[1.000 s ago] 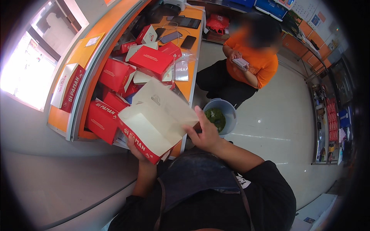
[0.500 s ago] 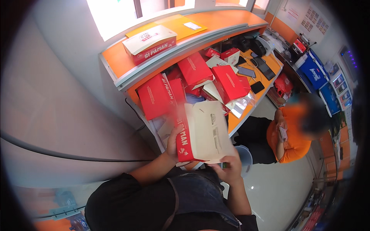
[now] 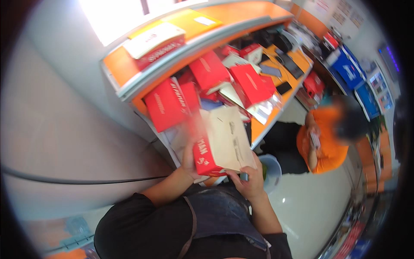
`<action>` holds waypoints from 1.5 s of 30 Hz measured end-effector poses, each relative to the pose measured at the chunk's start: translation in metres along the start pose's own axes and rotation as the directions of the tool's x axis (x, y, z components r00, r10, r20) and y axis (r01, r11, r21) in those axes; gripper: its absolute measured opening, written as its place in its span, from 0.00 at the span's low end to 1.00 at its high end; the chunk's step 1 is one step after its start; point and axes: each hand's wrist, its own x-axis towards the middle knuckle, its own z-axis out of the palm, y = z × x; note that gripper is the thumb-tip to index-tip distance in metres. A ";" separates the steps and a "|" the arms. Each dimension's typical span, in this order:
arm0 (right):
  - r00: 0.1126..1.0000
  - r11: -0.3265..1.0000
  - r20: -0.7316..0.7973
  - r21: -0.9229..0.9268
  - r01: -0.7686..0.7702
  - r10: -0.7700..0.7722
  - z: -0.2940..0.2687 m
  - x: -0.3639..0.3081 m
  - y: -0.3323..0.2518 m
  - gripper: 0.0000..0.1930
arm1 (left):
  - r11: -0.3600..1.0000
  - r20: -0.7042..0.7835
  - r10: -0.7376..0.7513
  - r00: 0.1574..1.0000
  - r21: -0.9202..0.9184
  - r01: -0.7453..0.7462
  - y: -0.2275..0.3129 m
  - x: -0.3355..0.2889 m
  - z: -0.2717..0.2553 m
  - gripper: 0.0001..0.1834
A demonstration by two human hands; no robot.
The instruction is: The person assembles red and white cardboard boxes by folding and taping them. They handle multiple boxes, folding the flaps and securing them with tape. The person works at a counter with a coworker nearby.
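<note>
A red and cream cardboard box (image 3: 228, 136) is held in front of my body, its plain cream face turned up and a red printed side to the left. My left hand (image 3: 189, 160) grips its left side, the fingers partly hidden. At the near right corner my right hand (image 3: 252, 183) is closed, its thumb by the box's edge. A small grey object (image 3: 244, 176) shows in that hand; its kind is not clear. Beyond the box, several more red and cream boxes (image 3: 252, 85) lie heaped on the orange desk (image 3: 260, 129).
Another box (image 3: 156, 43) stands on the raised orange counter (image 3: 246, 12). Phones (image 3: 283, 88) lie at the desk's right. Below is a pale bucket (image 3: 272, 172). A person in an orange shirt (image 3: 330, 149) sits at the right, holding a small thing. A grey wall (image 3: 77, 125) curves along the left.
The view has shifted slightly, so the desk appears further left and up. My right hand has moved a little left along the box's near edge. The left hand keeps its grip.
</note>
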 end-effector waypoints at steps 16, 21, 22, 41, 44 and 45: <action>0.946 0.977 0.253 -0.019 0.214 -0.202 -0.004 0.004 -0.015 0.25 | 0.984 -0.027 0.001 1.000 0.178 0.003 -0.001 0.004 -0.011 0.33; 0.997 0.970 0.069 0.238 -0.043 0.028 0.011 -0.014 -0.010 0.32 | 0.984 -0.089 0.068 0.994 0.169 -0.052 0.000 0.003 0.001 0.33; 0.996 0.958 0.048 0.275 -0.085 0.074 0.013 -0.015 -0.010 0.32 | 0.987 -0.074 0.078 0.994 0.145 -0.066 0.001 0.004 0.007 0.33; 0.983 0.976 0.134 0.161 -0.147 0.126 0.036 -0.031 -0.004 0.43 | 0.968 0.013 0.140 0.990 0.208 -0.140 0.001 0.015 -0.023 0.38; 0.999 0.998 0.032 0.062 -0.014 0.012 0.020 -0.013 -0.015 0.48 | 0.887 -0.062 0.221 0.973 0.427 -0.175 -0.015 0.005 -0.001 0.38; 1.000 1.000 -0.026 0.023 0.010 -0.010 0.023 -0.017 -0.010 0.49 | 0.895 -0.099 0.189 0.977 0.428 -0.130 -0.018 0.003 0.005 0.38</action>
